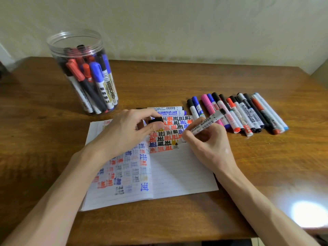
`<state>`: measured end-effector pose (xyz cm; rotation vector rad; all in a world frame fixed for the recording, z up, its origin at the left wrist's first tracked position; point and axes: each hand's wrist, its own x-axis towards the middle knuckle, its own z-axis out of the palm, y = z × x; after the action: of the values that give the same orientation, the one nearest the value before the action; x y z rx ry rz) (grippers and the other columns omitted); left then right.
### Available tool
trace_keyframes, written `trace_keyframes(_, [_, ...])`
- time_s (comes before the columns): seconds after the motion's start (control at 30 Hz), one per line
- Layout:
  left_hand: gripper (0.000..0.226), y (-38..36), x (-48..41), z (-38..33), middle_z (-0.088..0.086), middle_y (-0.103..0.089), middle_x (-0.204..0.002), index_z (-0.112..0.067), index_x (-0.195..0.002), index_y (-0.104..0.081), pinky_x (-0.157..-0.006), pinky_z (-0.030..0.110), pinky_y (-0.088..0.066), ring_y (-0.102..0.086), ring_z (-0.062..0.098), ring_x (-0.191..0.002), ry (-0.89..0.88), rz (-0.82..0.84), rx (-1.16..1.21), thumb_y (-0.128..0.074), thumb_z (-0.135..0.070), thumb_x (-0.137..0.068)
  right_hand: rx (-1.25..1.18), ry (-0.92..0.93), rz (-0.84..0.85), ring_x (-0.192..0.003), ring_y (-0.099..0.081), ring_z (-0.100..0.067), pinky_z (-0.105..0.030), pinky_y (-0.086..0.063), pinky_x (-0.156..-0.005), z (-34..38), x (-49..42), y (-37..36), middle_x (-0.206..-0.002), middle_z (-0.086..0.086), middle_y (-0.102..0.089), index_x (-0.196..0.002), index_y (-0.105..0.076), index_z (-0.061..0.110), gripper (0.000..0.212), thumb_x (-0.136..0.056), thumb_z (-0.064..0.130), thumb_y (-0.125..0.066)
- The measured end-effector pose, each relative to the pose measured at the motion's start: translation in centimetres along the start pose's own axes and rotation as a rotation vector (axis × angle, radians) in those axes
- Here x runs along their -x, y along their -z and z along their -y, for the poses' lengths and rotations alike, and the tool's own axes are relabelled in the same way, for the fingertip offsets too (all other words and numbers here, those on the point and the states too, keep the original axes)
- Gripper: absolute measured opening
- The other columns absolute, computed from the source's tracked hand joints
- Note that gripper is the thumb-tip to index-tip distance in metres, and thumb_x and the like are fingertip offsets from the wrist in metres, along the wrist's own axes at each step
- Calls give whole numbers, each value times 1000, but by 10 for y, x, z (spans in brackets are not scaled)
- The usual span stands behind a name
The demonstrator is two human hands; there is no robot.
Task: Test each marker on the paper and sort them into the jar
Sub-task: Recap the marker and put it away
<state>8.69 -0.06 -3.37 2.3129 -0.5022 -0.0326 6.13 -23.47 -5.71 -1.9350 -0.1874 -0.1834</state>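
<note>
My right hand [207, 144] grips an uncapped white whiteboard marker [206, 123], its tip down on the paper. The lined paper [177, 174] lies open in front of me and carries rows of red, black and blue test marks. My left hand [131, 130] rests on the paper's upper left and pinches the black cap [155, 120]. A clear plastic jar [83, 71] stands at the back left, holding several red, blue and black markers. A row of several capped markers [237, 112] lies to the right of the paper.
Two more markers [168, 110] lie just beyond the paper's top edge, behind my left hand. The wooden table [44, 139] ends at a wall behind and at a front edge near me. A bright light patch [308, 215] falls on the table's front right.
</note>
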Motion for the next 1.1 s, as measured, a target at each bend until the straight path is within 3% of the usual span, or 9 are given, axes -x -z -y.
trace_keyframes(0.07, [39,-1,-1,1,-29,-67,-110,-44,-119,-65,-82,27,-62,-64,-12,-104,5,-3,-16,-51,-65,-90,24,5,8,-82,-77,-6,-26,-63,-67,-2,1,-1,-89,6,-80,-86,-76,12,6,-92,14,-73])
trace_keyframes(0.2, [40,-1,-2,2,-26,-69,-111,-42,-120,-66,-81,27,-61,-64,-10,-102,6,-11,-37,-50,-64,-91,39,-9,12,-84,-77,-4,-23,-62,-68,-2,2,-1,-92,7,-80,-87,-75,12,7,-94,14,-73])
trace_keyframes(0.43, [39,-1,-2,4,-21,-71,-115,-41,-120,-66,-83,35,-62,-67,-5,-101,1,-18,-50,-51,-64,-93,73,1,44,-83,-77,-4,-28,-64,-66,-1,2,-2,-90,8,-80,-83,-74,16,10,-93,15,-74])
trace_keyframes(0.6, [41,-1,-2,4,-21,-71,-117,-41,-121,-66,-85,35,-61,-66,-6,-104,-2,-19,-51,-50,-65,-92,21,-12,1,-73,-74,-2,-13,-52,-59,-3,0,0,-80,13,-78,-81,-74,13,12,-92,10,-73])
trace_keyframes(0.8, [39,-1,-2,3,-22,-71,-116,-42,-120,-66,-84,33,-61,-66,-7,-103,-3,-18,-46,-50,-64,-92,71,5,6,-77,-77,-9,-37,-65,-63,-5,1,-2,-86,7,-80,-82,-75,10,12,-93,14,-73])
trace_keyframes(0.97, [38,-2,-2,4,-20,-71,-116,-43,-120,-65,-82,33,-62,-67,-4,-103,4,-15,-32,-50,-65,-91,51,-4,-8,-68,-73,-5,-17,-52,-56,-5,0,-1,-79,7,-77,-81,-73,10,11,-92,10,-73])
trace_keyframes(1.1, [42,-1,-1,4,-19,-71,-118,-43,-121,-65,-83,32,-62,-66,-3,-106,10,-9,-31,-49,-66,-89,75,-6,-38,-65,-71,-6,-21,-51,-52,-5,-1,-1,-73,11,-75,-79,-72,12,14,-92,12,-73])
